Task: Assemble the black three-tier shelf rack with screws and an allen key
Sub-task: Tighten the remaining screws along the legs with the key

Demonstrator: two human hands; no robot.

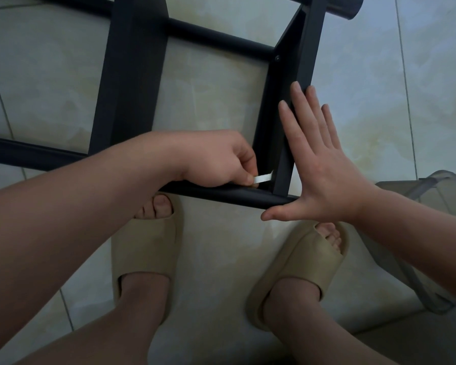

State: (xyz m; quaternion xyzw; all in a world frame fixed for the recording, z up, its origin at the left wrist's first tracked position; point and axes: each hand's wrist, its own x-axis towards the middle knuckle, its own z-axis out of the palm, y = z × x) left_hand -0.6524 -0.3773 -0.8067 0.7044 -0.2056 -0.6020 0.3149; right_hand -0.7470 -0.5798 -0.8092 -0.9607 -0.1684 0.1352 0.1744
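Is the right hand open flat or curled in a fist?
Open flat. The right hand has straight, spread fingers pressed against the black rack.

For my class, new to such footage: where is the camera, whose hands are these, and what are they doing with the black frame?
The camera sits on the person's head, looking down, so you see their own arms and feet. The black rack rests on the tiled floor. The left hand pinches a small silver allen key at the rack's near corner. The right hand is flat and open, pressing on the black panel beside it. The feet wear beige slides.
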